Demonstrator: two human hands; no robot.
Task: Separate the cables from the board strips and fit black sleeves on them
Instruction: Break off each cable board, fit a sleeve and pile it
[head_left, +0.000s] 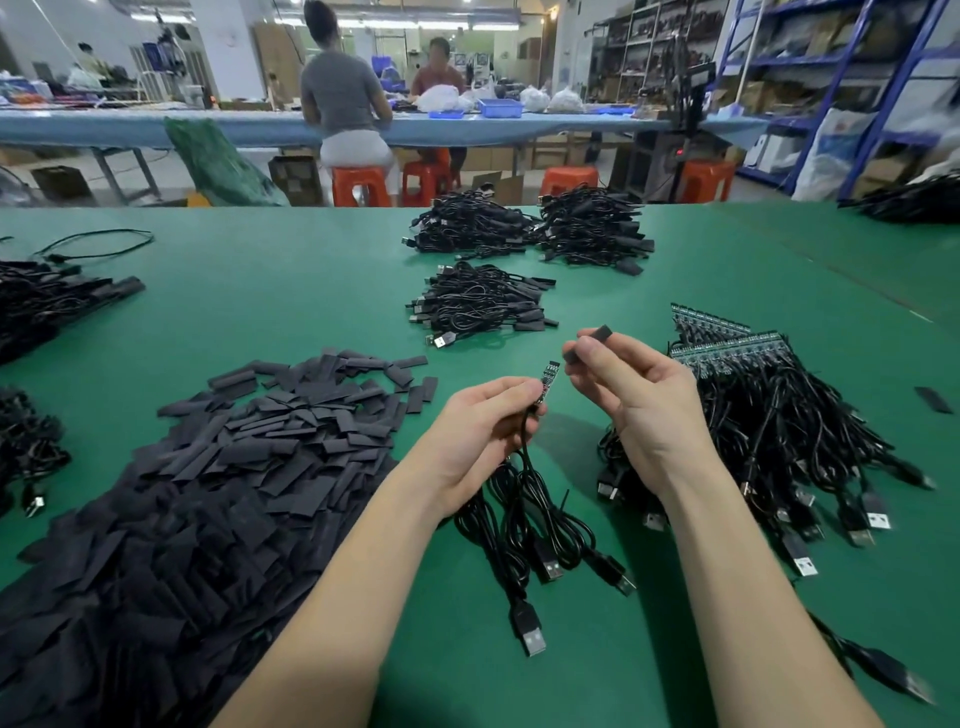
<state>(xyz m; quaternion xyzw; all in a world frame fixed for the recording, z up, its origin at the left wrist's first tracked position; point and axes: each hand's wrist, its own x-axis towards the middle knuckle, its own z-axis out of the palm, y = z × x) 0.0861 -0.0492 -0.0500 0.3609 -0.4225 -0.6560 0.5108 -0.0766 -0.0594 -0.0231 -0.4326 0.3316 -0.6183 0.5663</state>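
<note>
My left hand (480, 426) pinches a black cable just below its small circuit board (547, 384), which points up and to the right. The cable hangs down to loose USB cables (535, 525) lying on the green table. My right hand (631, 395) pinches a short black sleeve (589, 345) between thumb and fingers, a little to the right of the board's tip and apart from it. Board strips (727, 343) with cables still attached (789, 441) lie to the right. A big heap of flat black sleeves (218, 478) fills the left.
Three bundles of sleeved cables (480, 304) lie further back in the middle of the green table (311, 291). More cable piles sit at the left edge (36, 301) and far right corner (914, 200). One stray sleeve (932, 400) lies at the right. Two people sit at a distant bench.
</note>
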